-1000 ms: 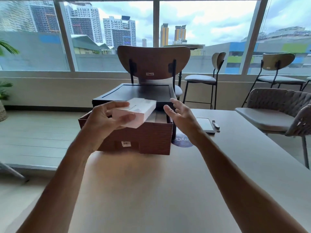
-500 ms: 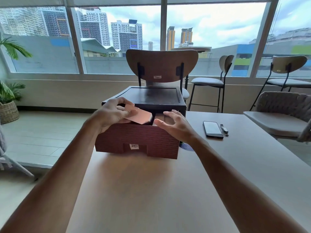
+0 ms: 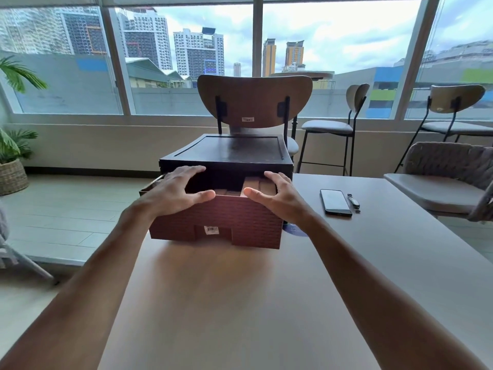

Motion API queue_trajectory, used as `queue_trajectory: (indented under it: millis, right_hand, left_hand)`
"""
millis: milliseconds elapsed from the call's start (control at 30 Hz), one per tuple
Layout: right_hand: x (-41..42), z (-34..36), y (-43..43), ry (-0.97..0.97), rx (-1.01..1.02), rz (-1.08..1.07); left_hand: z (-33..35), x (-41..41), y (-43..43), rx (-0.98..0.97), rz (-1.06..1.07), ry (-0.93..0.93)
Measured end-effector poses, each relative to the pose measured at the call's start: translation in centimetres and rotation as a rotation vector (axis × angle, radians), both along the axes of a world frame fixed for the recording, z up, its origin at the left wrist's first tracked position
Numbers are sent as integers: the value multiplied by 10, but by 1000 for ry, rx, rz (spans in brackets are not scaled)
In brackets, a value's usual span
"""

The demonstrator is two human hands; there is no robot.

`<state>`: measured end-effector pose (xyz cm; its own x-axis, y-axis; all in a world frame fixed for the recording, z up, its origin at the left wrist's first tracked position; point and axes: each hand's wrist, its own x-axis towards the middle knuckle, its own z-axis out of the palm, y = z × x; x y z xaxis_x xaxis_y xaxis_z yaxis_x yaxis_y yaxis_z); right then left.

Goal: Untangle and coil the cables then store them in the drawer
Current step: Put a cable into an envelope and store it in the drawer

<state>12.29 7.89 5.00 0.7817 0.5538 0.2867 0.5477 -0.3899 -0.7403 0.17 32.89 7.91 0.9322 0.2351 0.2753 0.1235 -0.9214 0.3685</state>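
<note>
Bench (image 3: 240, 303), far edge: drawer (image 3: 218, 222) standing open; left hand (image 3: 173, 190), right hand (image 3: 277, 196) resting spread on rim, empty. Likely closing step; needing even push.

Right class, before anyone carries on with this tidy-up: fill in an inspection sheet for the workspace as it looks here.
Surface: brown table, glossy.
Job's things: red-brown drawer pulled out of its dark case; boxes inside.
Clutter: phone and a small dark item on the table, right of the case.
Grips: left hand and right hand both open, spread over the drawer's top edge, holding nothing.
Cables: nothing seen.
Surroundings: chair behind the case, windows, plant at the left.
</note>
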Motion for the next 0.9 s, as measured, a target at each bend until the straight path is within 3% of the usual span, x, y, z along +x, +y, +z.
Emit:
queue_trajectory:
  millis: [100,200,367,567,900]
  right_hand:
    - [2,4,-4,40,-22,7]
    - [6,14,-10,72,-60,38]
    - [20,22,-6,90,-47,80]
    - [41,11,-5,86,6,0]
    - [60,-6,-1,86,196,-72]
  left_hand:
    - [-2,-7,19,79,137,15]
    - [-10,-16,49,-88,212,-27]
    - [-23,-15,64,-450,130,-193]
    - [-36,4,72,-595,87,-329]
    - [-56,45,88,-770,73,-391]
